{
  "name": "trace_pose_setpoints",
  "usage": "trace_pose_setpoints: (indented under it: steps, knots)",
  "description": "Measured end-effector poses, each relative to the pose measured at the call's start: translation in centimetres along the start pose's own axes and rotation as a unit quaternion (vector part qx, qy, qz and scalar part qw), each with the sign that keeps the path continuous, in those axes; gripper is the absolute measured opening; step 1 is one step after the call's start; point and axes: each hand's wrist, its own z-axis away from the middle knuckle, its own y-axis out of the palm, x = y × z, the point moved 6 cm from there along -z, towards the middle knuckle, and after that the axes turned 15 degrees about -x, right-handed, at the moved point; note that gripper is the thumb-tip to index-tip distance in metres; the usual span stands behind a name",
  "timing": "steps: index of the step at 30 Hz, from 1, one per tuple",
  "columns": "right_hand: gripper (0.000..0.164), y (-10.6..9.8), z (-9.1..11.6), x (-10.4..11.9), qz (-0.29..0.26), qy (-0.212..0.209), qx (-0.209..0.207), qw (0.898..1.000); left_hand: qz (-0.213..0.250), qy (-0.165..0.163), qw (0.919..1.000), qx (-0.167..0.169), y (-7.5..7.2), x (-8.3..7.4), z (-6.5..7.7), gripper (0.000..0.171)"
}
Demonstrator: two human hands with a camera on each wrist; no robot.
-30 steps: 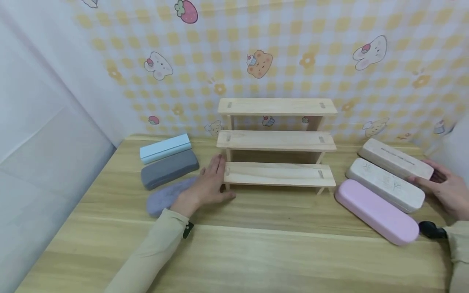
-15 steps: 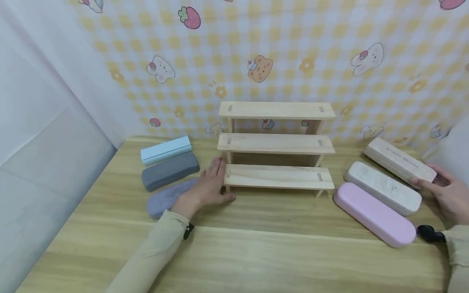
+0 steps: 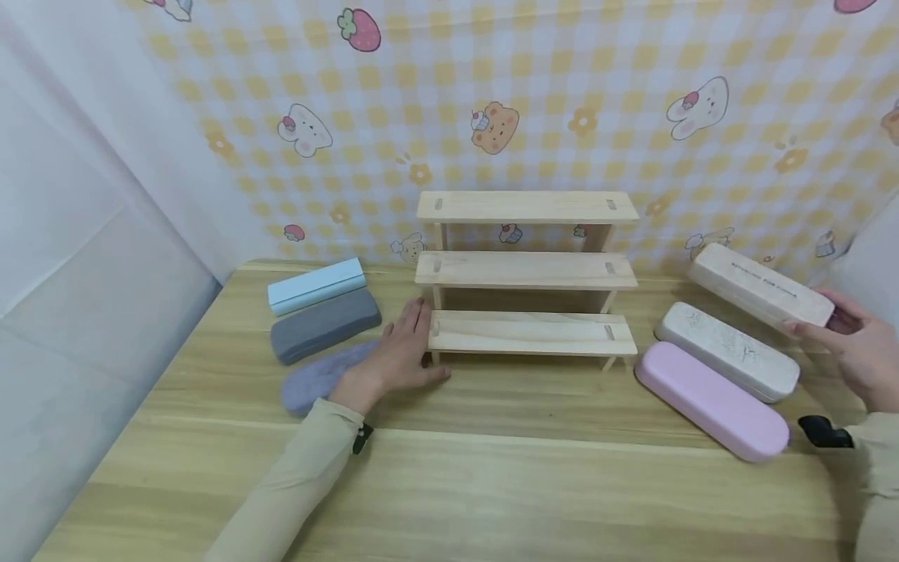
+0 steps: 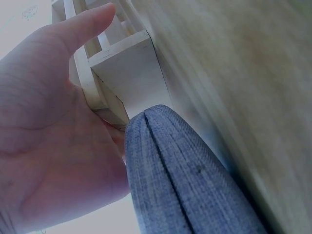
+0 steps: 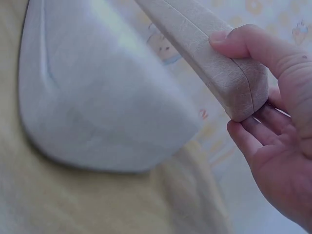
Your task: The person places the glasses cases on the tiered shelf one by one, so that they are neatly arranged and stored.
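Observation:
In the head view my right hand (image 3: 864,351) grips the right end of a beige glasses case (image 3: 758,282) with small lettering on its lid. The right wrist view shows the thumb on its side and the fingers under its end; the case (image 5: 209,53) is lifted off the table. My left hand (image 3: 396,359) rests with straight fingers against the left end of a three-tier wooden shelf (image 3: 527,332). Partly under that wrist lies a purple-blue fabric glasses case (image 3: 316,382). A white patterned glasses case (image 3: 730,350) and a lilac one (image 3: 712,400) lie nearest my right hand.
A light blue case (image 3: 316,286) and a grey case (image 3: 326,324) lie side by side at the back left of the wooden table (image 3: 492,484). Behind the shelf hangs a yellow checked cloth (image 3: 541,86). A white wall (image 3: 91,257) stands at left.
My right hand has raised the beige glasses case off the table, away from the white patterned one. My left hand stays at the shelf's end. The head view has shifted slightly.

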Motion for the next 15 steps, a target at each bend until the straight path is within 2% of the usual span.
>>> trace_pose_setpoints:
  steps: [3, 5, 8, 11, 15]
  knots:
    - [0.060, 0.1, -0.2, 0.4, -0.037, -0.004, 0.009, 0.999, 0.000, 0.002, 1.0000, -0.002, 0.0, 0.1, 0.0, 0.105]
    - [0.064, -0.1, -0.8, 0.4, -0.057, -0.026, 0.023, 0.998, -0.003, 0.002, 1.0000, 0.000, 0.1, 0.1, 0.2, 0.105]
    - [0.067, -0.6, -1.9, 0.4, -0.048, -0.064, 0.042, 0.996, -0.003, 0.003, 0.9999, 0.010, 0.3, 0.1, 0.5, 0.106]
    - [0.068, -1.3, -3.5, 0.4, 0.017, -0.115, 0.048, 0.992, 0.004, 0.005, 0.9999, 0.008, 0.3, 0.0, 0.5, 0.106]
    - [0.070, -2.2, -5.6, 0.1, 0.076, -0.148, 0.036, 0.985, 0.011, 0.011, 0.9998, -0.012, -0.1, -0.2, 0.3, 0.105]
